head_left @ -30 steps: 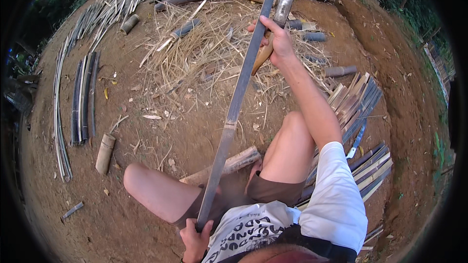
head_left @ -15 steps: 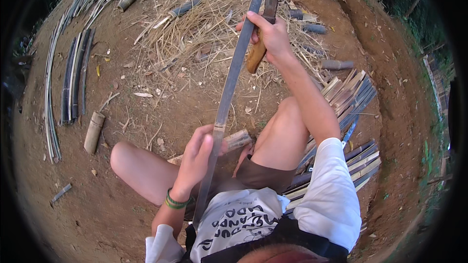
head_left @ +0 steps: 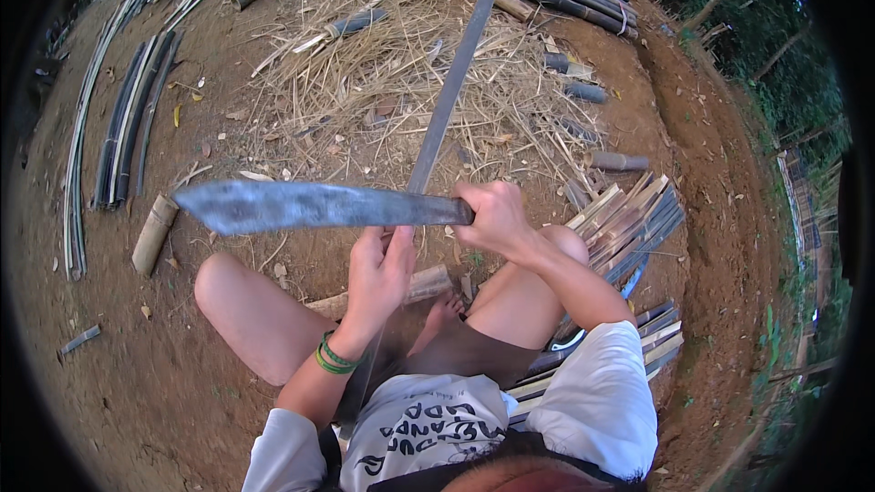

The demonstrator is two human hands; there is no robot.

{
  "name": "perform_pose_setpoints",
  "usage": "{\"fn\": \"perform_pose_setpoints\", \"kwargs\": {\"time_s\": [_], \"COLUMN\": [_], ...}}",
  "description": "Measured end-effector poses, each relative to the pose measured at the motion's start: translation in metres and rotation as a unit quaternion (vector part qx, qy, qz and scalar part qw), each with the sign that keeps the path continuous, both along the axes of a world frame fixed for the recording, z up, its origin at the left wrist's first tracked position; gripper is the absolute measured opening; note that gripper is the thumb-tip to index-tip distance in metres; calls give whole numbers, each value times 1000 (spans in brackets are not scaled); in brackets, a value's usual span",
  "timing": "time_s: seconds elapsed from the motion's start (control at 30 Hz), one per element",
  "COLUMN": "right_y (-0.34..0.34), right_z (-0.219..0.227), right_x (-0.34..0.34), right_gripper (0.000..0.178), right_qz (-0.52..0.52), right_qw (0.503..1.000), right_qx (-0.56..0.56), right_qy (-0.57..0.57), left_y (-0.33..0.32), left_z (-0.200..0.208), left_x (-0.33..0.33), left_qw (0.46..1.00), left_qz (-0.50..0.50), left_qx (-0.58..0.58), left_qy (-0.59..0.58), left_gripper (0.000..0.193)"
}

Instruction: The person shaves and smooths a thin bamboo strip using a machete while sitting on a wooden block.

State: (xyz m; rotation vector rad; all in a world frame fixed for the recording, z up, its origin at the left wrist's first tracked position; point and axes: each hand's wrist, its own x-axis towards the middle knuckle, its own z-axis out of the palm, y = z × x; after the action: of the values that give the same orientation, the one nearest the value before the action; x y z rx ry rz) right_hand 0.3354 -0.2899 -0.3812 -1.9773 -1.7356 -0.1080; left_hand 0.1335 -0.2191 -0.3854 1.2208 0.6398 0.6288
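Note:
My right hand [head_left: 492,219] is wrapped round the handle of a machete. The wide grey machete blade [head_left: 319,204] points left and lies across a long bamboo strip [head_left: 453,82], just beyond my left hand; whether it touches cannot be told. The strip runs from the far pile, slanting down past my left wrist toward my lap. My left hand [head_left: 383,271] is closed round the strip, thumb along its side. Below both hands, between my bent legs, a short bamboo piece [head_left: 428,283] lies on the ground.
Straw-like bamboo shavings [head_left: 365,82] cover the ground ahead. Dark bamboo poles [head_left: 547,0] lie beyond them. Split strips [head_left: 629,228] are stacked by my right knee, others [head_left: 130,128] on the left. A bamboo log section [head_left: 155,237] lies near my left knee. A trench [head_left: 711,182] runs along the right.
My right hand has come down and nearer, and the machete has swung from pointing away to lying leftward across the strip. My left hand keeps hold of the strip.

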Motion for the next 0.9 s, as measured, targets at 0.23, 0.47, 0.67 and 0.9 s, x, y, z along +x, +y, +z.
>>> {"fn": "perform_pose_setpoints", "kwargs": {"time_s": [0.23, 0.47, 0.67, 0.9], "right_y": [30, 15, 35, 14], "right_z": [36, 9, 43, 26], "right_x": [88, 57, 108, 42], "right_gripper": [15, 8, 9, 8], "right_qz": [-216, -33, -188, 0], "right_qw": [973, 999, 980, 998], "right_qx": [46, 0, -34, -25], "right_qy": [71, -31, 58, -57], "left_y": [-8, -1, -19, -5], "left_z": [4, -3, 1, 0], "left_x": [-26, -19, -42, -32], "left_qw": [999, 998, 997, 999], "left_qz": [-31, -21, -42, -25], "left_qx": [-41, -51, -46, -18], "left_qy": [0, -11, 45, 12], "left_gripper": [20, 23, 24, 23]}}
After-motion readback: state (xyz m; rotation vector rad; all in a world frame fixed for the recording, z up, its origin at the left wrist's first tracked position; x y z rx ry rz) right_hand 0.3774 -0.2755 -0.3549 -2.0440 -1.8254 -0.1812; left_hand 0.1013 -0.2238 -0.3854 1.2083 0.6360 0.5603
